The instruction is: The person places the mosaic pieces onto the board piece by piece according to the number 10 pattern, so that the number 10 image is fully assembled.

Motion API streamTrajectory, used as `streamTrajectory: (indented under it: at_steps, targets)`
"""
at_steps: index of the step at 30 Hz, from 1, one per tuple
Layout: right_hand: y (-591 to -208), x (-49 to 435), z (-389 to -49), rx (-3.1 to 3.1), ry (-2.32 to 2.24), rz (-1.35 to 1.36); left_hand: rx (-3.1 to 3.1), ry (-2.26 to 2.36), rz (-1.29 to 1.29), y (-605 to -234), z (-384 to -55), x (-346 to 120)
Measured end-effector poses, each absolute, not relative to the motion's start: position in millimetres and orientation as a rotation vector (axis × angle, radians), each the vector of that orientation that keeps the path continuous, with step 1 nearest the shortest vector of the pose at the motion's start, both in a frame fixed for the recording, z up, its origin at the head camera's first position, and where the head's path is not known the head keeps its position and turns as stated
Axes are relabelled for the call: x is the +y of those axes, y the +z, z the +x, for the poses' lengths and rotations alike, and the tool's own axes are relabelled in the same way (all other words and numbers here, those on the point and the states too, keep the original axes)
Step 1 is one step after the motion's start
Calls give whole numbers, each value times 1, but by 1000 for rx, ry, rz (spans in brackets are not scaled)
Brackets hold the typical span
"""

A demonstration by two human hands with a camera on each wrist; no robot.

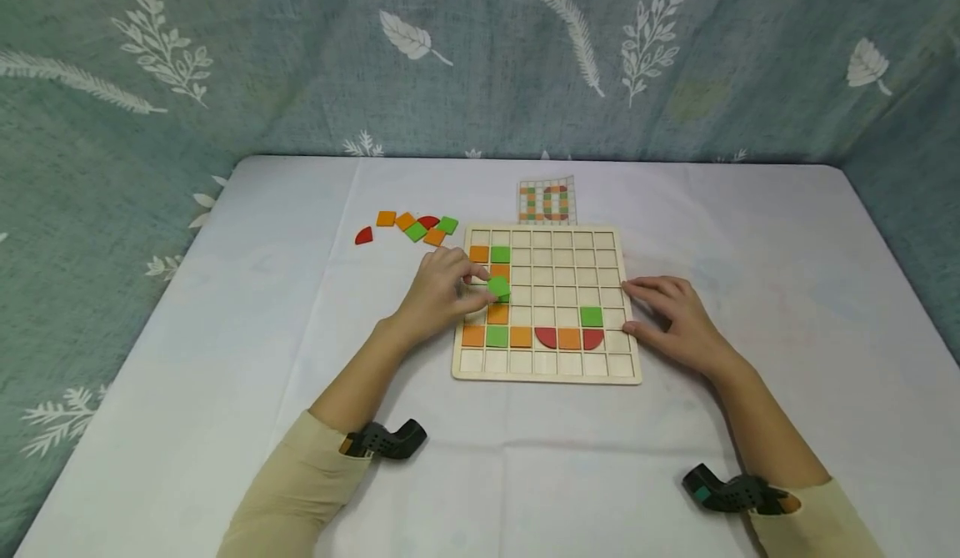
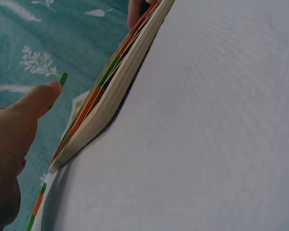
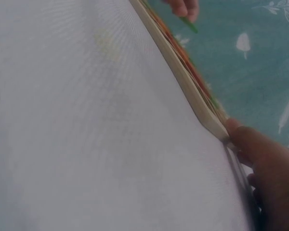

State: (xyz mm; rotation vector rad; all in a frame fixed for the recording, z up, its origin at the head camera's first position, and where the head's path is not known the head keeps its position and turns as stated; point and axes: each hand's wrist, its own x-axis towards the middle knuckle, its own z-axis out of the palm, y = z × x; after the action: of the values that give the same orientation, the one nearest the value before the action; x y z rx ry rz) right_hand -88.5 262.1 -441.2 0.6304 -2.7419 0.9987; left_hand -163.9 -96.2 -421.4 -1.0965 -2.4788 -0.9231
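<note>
In the head view my left hand (image 1: 444,289) pinches a green square tile (image 1: 498,288) between thumb and fingers, above the second column of a wooden grid board (image 1: 547,378). The left wrist view shows that green tile (image 2: 63,79) edge-on at the thumb tip. My right hand (image 1: 678,318) touches the board's right edge with thumb and fingertips, the fingers fairly straight. Orange squares (image 1: 472,336), green squares (image 1: 591,317) and red rounded pieces (image 1: 545,339) lie in cells of the board, mostly at the left and along a lower row.
Several loose tiles (image 1: 386,218), orange, green and red, lie on the white table (image 1: 225,358) beyond the left hand. A printed pattern card (image 1: 546,199) lies behind the board. A leaf-patterned teal cloth (image 1: 465,57) hangs past the table's far edge.
</note>
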Motion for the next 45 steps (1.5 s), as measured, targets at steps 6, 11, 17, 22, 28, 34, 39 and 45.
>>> streamTrajectory:
  at_steps: [6,11,17,22,28,34,39,45]
  targets:
    - [-440,261,-88,-2757,1002,616,-2540,-919,-1141,-422,-157,-79]
    - [-441,263,-88,-2745,999,628,-2624,-870,-1183,-420,-152,-63]
    - [-440,262,-90,-2744,1004,630,-2655,-801,-1241,-422,-151,-54]
    - [-440,262,-90,-2740,1010,632,-2761,-856,-1197,-422,-148,-52]
    - [-440,262,-90,-2735,1011,635,-2855,-943,-1137,-418,-147,-50]
    - [-441,262,-91,-2723,1018,655,-2882,-994,-1129,-417,-148,-49]
    - [-442,263,-91,-2724,1022,651,-2899,-979,-1152,-416,-148,-47]
    - [-442,264,-90,-2734,1011,637,-2901,-982,-1158,-415,-147,-45]
